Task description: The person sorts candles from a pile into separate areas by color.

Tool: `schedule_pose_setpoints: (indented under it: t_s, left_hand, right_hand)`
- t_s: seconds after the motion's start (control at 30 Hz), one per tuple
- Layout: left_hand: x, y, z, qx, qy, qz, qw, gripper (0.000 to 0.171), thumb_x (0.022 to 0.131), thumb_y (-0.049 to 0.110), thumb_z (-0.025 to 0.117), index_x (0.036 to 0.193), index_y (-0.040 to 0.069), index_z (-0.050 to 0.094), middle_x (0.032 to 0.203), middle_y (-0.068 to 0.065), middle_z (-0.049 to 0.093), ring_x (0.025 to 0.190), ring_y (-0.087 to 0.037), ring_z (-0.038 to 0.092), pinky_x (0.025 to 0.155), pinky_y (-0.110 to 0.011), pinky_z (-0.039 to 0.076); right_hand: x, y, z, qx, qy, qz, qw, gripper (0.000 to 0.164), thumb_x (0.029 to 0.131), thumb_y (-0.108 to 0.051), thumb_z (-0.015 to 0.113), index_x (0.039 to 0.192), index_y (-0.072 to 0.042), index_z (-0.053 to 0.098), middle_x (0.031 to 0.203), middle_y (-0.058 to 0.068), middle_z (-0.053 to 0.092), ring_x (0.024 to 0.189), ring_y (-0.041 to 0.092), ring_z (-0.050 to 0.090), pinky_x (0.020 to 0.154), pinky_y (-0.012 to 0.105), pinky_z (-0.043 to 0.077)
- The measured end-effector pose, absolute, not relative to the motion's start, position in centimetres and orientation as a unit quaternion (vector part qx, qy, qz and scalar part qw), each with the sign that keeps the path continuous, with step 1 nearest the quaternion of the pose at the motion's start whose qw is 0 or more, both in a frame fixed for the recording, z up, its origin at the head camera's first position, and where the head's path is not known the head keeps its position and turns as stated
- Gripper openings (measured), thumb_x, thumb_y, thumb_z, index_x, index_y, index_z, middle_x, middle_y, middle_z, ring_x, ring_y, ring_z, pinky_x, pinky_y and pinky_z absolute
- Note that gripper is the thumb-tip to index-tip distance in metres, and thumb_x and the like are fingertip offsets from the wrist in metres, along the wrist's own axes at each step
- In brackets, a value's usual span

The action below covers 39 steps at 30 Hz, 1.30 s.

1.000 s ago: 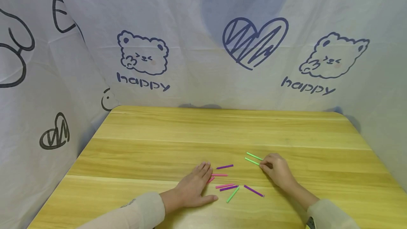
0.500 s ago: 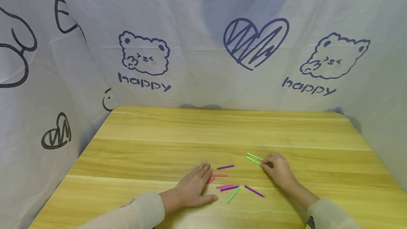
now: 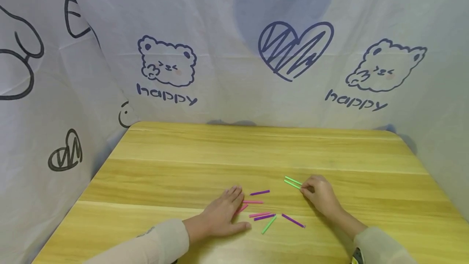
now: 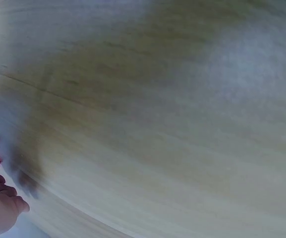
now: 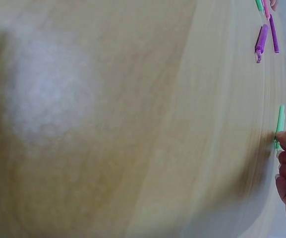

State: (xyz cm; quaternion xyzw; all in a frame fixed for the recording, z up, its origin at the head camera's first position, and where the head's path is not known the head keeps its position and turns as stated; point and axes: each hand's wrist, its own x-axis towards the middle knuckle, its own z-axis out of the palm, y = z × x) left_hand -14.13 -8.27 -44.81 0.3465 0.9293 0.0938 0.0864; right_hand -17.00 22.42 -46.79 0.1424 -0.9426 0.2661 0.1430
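Note:
My left hand (image 3: pixel 222 216) lies flat on the table with straight fingers, its fingertips beside two thin pink candles (image 3: pixel 253 202). One pink candle (image 3: pixel 242 208) is partly covered by those fingers. On the right, my right hand (image 3: pixel 320 195) pinches the near end of a light green candle (image 3: pixel 292 184) between thumb and finger. A second green candle (image 3: pixel 293 180) lies almost parallel just behind it, its right end reaching the fingers. In the right wrist view a green candle (image 5: pixel 281 119) shows at the thumb tip. Only part of the left hand (image 4: pixel 1 206) appears in the left wrist view.
Between the hands lie a purple candle (image 3: pixel 259 192), a pink candle (image 3: pixel 259 214) touching or nearly touching another purple one (image 3: pixel 264 217), a slanted green candle (image 3: pixel 269 225) and a separate purple candle (image 3: pixel 293 220). The wooden table (image 3: pixel 183 146) ends at a white printed cloth (image 3: pixel 227 84).
The pinched green candle has swung slightly closer to the green one behind it, so the gap at their left ends is narrower. My left hand stays almost still.

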Motion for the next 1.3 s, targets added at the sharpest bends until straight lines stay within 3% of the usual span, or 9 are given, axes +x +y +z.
schedule_pose_setpoints:
  t_s: [0.67, 0.87, 1.13, 1.3]
  left_hand:
    - [-13.9, -8.3, -44.6, 0.339, 0.928, 0.117, 0.106, 0.082, 0.087, 0.058, 0.047, 0.139, -0.005, 0.036, 0.148, -0.022, 0.031, 0.139, -0.034, 0.028, 0.116, -0.041, 0.024]
    - [-14.0, -8.2, -44.5, 0.330, 0.929, 0.117, 0.116, 0.084, 0.087, 0.060, 0.046, 0.140, -0.004, 0.035, 0.149, -0.021, 0.030, 0.140, -0.033, 0.026, 0.116, -0.040, 0.023]
    - [-14.0, -8.2, -44.4, 0.334, 0.928, 0.120, 0.114, 0.083, 0.087, 0.059, 0.046, 0.139, -0.005, 0.036, 0.148, -0.022, 0.030, 0.139, -0.035, 0.028, 0.115, -0.041, 0.025]
    - [-14.0, -8.2, -44.4, 0.332, 0.929, 0.116, 0.117, 0.084, 0.087, 0.060, 0.045, 0.140, -0.005, 0.035, 0.149, -0.021, 0.029, 0.139, -0.034, 0.027, 0.115, -0.040, 0.024]
  right_hand:
    - [-16.6, 22.1, -46.0, 0.143, -0.942, 0.261, 0.156, 0.009, 0.071, 0.001, 0.074, 0.073, -0.005, 0.069, 0.075, 0.002, 0.064, 0.075, 0.014, 0.054, 0.063, 0.025, 0.051]
    - [-15.4, 21.0, -45.9, 0.205, -0.917, 0.285, 0.187, 0.013, 0.067, 0.001, 0.077, 0.074, -0.006, 0.069, 0.075, -0.002, 0.065, 0.074, 0.013, 0.058, 0.066, 0.023, 0.054]
    - [-13.2, 18.9, -46.3, 0.293, -0.884, 0.339, 0.137, 0.012, 0.071, -0.001, 0.074, 0.080, -0.007, 0.070, 0.085, -0.003, 0.064, 0.080, 0.009, 0.057, 0.072, 0.020, 0.053]
    - [-12.5, 17.9, -46.8, 0.342, -0.862, 0.345, 0.144, 0.012, 0.070, -0.002, 0.075, 0.079, -0.009, 0.070, 0.085, -0.003, 0.063, 0.081, 0.009, 0.054, 0.071, 0.019, 0.052]
